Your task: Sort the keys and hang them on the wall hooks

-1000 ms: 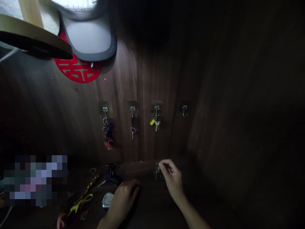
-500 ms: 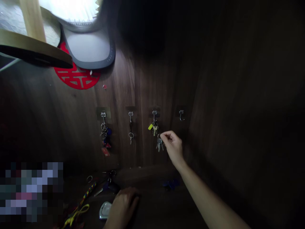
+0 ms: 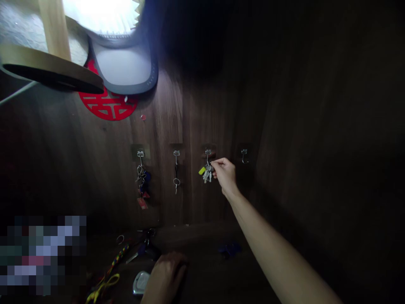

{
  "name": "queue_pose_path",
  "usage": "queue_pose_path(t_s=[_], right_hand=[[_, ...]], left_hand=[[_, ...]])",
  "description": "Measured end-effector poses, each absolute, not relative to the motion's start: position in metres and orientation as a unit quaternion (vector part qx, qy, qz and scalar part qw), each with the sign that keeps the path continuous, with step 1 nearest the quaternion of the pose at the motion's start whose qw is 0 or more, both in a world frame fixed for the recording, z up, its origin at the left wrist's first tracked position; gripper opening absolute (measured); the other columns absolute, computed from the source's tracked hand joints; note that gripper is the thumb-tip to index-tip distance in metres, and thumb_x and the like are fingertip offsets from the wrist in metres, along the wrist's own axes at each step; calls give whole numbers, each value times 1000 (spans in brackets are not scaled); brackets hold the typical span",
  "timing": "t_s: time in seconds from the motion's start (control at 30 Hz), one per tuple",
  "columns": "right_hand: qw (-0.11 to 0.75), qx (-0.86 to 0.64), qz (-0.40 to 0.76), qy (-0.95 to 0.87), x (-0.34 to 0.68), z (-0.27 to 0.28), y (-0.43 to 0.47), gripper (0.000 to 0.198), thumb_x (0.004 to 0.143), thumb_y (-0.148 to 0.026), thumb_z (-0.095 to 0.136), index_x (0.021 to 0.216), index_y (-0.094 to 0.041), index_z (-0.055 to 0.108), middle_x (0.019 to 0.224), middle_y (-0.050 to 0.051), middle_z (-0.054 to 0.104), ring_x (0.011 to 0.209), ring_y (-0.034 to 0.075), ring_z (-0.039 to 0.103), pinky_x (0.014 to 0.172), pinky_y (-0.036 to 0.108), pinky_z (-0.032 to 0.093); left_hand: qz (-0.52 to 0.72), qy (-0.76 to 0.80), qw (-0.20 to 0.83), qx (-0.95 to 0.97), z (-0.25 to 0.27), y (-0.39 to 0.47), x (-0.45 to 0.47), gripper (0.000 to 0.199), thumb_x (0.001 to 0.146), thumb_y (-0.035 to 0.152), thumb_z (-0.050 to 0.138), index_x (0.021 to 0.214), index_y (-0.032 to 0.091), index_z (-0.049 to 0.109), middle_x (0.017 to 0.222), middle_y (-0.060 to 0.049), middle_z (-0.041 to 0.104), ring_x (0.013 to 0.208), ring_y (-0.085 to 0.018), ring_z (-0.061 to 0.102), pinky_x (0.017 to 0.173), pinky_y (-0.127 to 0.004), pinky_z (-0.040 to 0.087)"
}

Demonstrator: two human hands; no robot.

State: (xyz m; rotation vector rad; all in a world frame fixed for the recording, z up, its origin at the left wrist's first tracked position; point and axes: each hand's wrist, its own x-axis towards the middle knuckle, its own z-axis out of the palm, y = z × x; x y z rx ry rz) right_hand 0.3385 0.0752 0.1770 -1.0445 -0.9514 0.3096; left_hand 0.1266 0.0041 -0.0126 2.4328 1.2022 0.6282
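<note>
My right hand (image 3: 225, 172) is closed in a pinch on a ring with a bunch of keys (image 3: 209, 174), right at the third wall hook (image 3: 208, 152). These keys overlap others hanging there with a yellow tag (image 3: 201, 170); whether the ring is over the hook I cannot tell. Down on the dark surface lies my left hand (image 3: 166, 274), its fingers loosely apart and dim, with nothing seen in it. Beside it are a silver, rounded object (image 3: 141, 282) and a key with a dark fob (image 3: 152, 252).
The first hook (image 3: 141, 153) carries keys with red and blue tags, the second hook (image 3: 176, 153) a small ring on a cord. A bare hook (image 3: 244, 155) is at right. Below lie blue items (image 3: 229, 250) and a braided cord (image 3: 118, 257). A lamp and cap (image 3: 126, 63) hang upper left.
My right hand has moved up and slightly left, bringing its keys from below right of the third hook up against it. My left hand has stayed nearly still.
</note>
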Motion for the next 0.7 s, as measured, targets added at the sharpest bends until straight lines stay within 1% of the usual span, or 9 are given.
queue_pose_path(t_s=[0.17,0.27,0.37,0.5,0.57,0.63,0.7], right_hand=[[739,-479,139,-452,337,172,73,10,62,-26,58,64,-18,54,47,-8,48,39,7,43,34,16,32],[733,-471,125,-475,337,168,69,15,64,-30,58,71,-17,56,52,-5,53,42,8,46,37,18,33],[726,-461,88,-502,337,162,65,17,67,-32,56,74,-17,57,61,-1,59,52,11,52,43,20,38],[692,-474,33,-543,340,149,58,14,71,-29,52,72,-17,60,64,1,61,57,13,55,51,23,42],[671,-478,9,-567,343,140,54,14,72,-27,52,71,-17,62,70,2,64,63,15,58,57,25,45],[653,-480,4,-585,347,131,50,16,73,-26,52,75,-17,64,77,4,66,70,17,60,64,27,46],[638,-487,17,-596,352,121,47,18,75,-26,51,80,-18,66,81,5,66,74,17,61,67,28,47]], left_hand=[[223,426,183,858,-12,3,125,23,81,15,47,93,24,65,97,-1,69,92,-18,62,83,-28,45],[221,428,184,857,-13,3,125,22,81,15,47,92,23,65,96,-1,69,92,-19,62,83,-28,45],[223,427,181,857,-13,2,125,23,81,15,46,93,23,64,97,-1,69,92,-18,62,84,-29,44],[236,415,182,859,-15,3,124,23,83,17,44,93,24,64,96,-1,69,91,-17,62,82,-27,45],[238,414,181,860,-15,3,123,23,83,18,44,94,24,64,96,-1,69,91,-18,62,83,-28,45],[234,414,180,861,-15,3,123,24,83,19,44,95,23,64,97,-2,69,92,-18,62,83,-28,45],[228,413,182,863,-14,2,123,24,83,20,43,95,23,64,97,-3,69,92,-18,62,83,-29,45]])
